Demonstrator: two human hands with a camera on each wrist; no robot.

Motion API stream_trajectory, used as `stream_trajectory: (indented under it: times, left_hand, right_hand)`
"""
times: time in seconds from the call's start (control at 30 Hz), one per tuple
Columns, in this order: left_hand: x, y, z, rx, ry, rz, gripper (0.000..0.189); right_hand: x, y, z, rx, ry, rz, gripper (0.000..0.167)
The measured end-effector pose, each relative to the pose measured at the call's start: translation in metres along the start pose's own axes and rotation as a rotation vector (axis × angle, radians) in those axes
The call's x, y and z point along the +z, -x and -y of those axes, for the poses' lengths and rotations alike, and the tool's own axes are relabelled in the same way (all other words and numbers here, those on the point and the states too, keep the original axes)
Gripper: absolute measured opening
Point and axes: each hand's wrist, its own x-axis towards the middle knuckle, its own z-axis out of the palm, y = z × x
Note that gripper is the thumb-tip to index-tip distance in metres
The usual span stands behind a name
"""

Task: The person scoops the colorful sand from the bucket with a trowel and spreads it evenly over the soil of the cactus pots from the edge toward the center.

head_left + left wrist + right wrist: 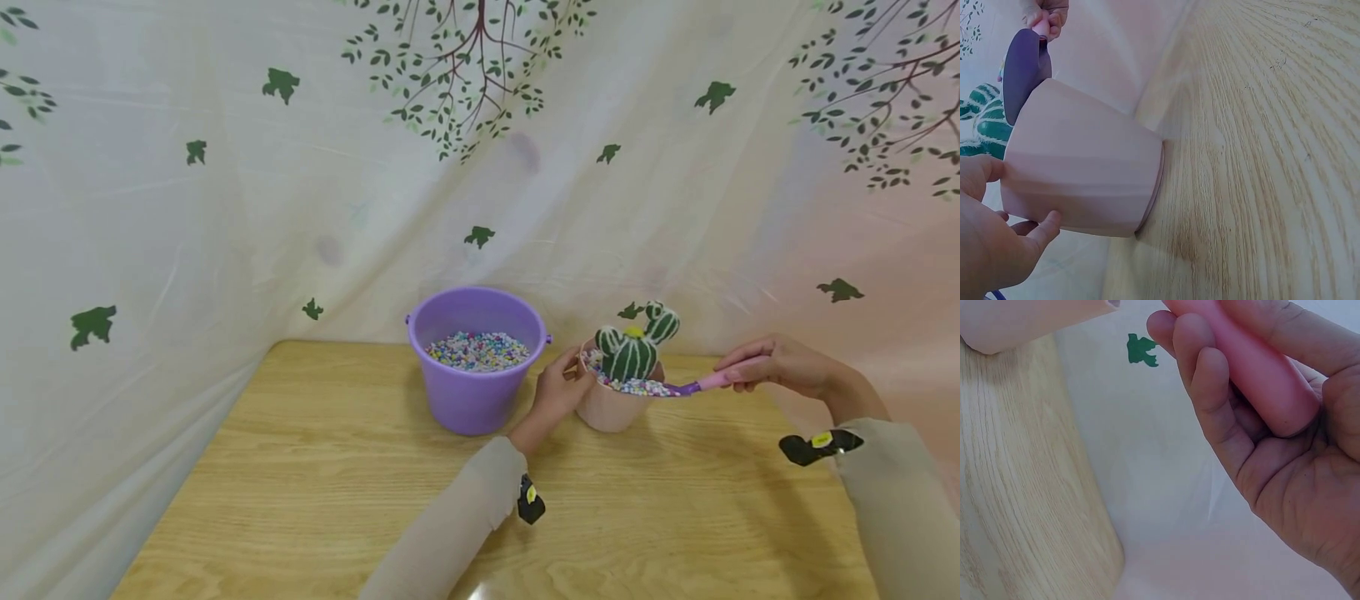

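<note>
A pale pink flowerpot (609,412) stands upright on the table with a green, white-striped toy cactus (630,360) in it. Small multicoloured beads (637,387) lie about the cactus base. My left hand (557,390) holds the pot by its left side, fingers near the rim in the left wrist view (994,240). From the right, my right hand (798,367) grips the pink handle (1266,378) of a small trowel. Its purple blade (1022,72) is at the pot's rim, bearing beads; whether it touches the rim I cannot tell.
Left of the pot stands a purple bucket (472,404), partly filled with similar beads (477,352). Both containers are near the far edge of the wooden table (337,467). Behind them hangs a pale curtain (375,208) printed with leaves and branches.
</note>
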Motion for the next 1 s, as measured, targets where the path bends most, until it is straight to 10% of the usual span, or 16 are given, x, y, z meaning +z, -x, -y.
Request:
stream_trajectory:
  times: [0.5, 1.0]
  left_hand:
    - [0.010, 0.001, -0.001, 0.033, -0.112, -0.091, 0.055]
    - [0.005, 0.000, -0.002, 0.013, -0.016, -0.097, 0.049]
  right_hand:
    - [-0.002, -0.002, 0.002, 0.005, 0.005, 0.004, 0.031]
    - [-0.003, -0.002, 0.003, 0.011, -0.011, 0.012, 0.030]
